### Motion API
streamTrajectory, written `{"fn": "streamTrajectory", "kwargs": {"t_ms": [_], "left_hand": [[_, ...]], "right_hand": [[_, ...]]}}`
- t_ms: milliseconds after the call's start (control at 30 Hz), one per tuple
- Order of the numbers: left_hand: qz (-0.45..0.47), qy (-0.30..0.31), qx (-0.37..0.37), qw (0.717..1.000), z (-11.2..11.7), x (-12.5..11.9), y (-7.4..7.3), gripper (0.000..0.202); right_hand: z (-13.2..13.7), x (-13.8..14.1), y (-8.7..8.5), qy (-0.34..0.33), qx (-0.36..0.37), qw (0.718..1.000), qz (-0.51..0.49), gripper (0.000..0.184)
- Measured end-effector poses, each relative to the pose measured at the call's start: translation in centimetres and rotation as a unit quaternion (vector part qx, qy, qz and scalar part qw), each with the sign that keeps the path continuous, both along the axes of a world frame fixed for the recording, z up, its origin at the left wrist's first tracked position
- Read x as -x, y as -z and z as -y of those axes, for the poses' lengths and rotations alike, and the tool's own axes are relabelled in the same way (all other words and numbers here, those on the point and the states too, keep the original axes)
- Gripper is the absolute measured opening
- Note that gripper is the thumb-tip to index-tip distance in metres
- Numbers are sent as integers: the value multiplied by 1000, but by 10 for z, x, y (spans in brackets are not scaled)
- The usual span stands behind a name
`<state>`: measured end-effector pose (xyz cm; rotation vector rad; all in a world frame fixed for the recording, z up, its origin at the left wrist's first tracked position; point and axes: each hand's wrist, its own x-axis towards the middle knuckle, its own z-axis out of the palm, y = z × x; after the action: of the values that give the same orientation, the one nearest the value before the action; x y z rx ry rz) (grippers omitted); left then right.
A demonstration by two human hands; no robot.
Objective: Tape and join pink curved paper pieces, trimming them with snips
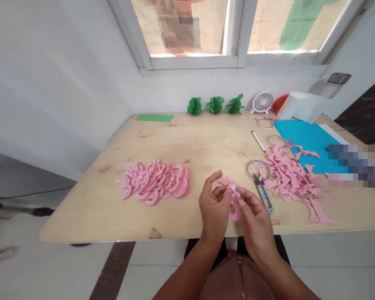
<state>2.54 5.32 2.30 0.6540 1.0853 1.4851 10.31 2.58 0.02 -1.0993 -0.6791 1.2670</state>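
My left hand (213, 207) and my right hand (255, 221) meet above the near edge of the wooden table (181, 141). Both pinch the same small pink paper piece (233, 196), whose curved lower part hangs between the hands. A heap of cut pink curved paper shapes (156, 182) lies to the left of my hands. Small blue-handled snips (263, 192) lie just right of my right hand, beside a pile of pink paper scraps (292, 177).
Three green paper ornaments (215, 105) stand at the back by a small white fan (262, 102). A green sheet (154, 118), blue paper (309, 139), white roll (295, 106), white pen (258, 141) and metal rings (258, 168) lie on the table.
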Motion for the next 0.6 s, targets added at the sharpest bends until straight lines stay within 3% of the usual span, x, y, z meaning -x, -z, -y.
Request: {"fn": "streamTrajectory", "kwargs": {"t_ms": [600], "left_hand": [[-22,3,-3,1000,1,-1,3,44]], "right_hand": [[6,13,0,50,25,998,10,34]]}}
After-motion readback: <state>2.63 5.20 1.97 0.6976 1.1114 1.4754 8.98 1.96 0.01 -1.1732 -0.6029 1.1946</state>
